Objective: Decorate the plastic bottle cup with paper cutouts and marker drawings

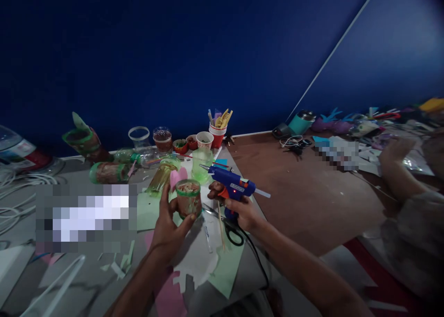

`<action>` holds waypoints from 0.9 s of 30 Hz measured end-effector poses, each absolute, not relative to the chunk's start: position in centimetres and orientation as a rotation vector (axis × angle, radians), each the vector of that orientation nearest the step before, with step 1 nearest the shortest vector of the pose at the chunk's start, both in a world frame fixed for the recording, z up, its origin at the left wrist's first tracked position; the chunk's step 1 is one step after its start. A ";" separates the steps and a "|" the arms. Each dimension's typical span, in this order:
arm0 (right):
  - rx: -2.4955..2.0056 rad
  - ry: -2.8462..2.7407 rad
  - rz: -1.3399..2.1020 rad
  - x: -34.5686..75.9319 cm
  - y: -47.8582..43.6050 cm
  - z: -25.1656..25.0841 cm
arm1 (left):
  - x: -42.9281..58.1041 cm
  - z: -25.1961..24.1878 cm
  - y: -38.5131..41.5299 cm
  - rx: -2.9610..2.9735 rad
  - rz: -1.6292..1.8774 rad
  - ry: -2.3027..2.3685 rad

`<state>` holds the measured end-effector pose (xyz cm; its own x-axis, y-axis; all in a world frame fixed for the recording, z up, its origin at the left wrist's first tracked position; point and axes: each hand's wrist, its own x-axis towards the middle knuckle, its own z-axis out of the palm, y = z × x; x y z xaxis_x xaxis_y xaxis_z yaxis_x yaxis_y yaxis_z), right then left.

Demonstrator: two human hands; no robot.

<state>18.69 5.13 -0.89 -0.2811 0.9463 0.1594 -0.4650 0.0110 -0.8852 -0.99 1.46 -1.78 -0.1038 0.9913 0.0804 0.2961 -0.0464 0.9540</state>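
Note:
My left hand (170,224) grips a small brown cup with green bands (189,200) at its rim and base, thumb on the near side and fingers at the far left. Shredded-looking brown bits show at its mouth. In my right hand (243,211) is a blue hot glue gun (233,183), its nozzle pointing left above the cup and apart from it. A clear glue stick (262,193) juts from its back end, and a small red light glows on its side. Black-handled scissors (233,231) lie below the gun, beside a thin wooden stick (220,229).
Behind stand a translucent green cup (201,165), a white paper cup (205,140) and red cups with plastic cutlery (218,131). Another banded brown cylinder (108,173) lies at left. Paper scraps (120,266) litter the near table. Another person's arm (398,169) reaches in at right, near a teal bottle (301,122).

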 end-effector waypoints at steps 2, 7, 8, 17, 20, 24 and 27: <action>-0.614 -1.074 1.553 18.5 5.3 -1.3 | -0.9 -2.3 1.4 1.401 1.170 1.435; -0.680 -1.033 1.575 18.1 5.4 -1.9 | -0.6 -3.1 1.2 1.353 1.197 1.412; -0.691 -1.030 1.581 18.1 5.4 -1.9 | -0.6 -3.0 1.2 1.350 1.210 1.401; -0.739 -0.938 1.633 18.0 4.9 -1.5 | -0.4 -2.7 0.8 1.564 1.300 1.394; -0.710 -0.920 1.651 17.9 4.7 -1.2 | -0.6 -3.0 0.8 1.641 1.290 1.428; -0.701 -0.919 1.662 17.9 4.6 -0.7 | -0.8 -2.7 0.8 1.636 1.252 1.443; -0.678 -0.926 1.667 17.8 4.6 -0.6 | -0.7 -2.5 0.8 1.578 1.245 1.427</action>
<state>17.79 4.57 -0.65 -0.2759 0.9611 0.0149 -0.5206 -0.1364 -0.8429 -0.70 0.84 -2.48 -0.0507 0.9758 0.2129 0.3436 -0.1831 0.9211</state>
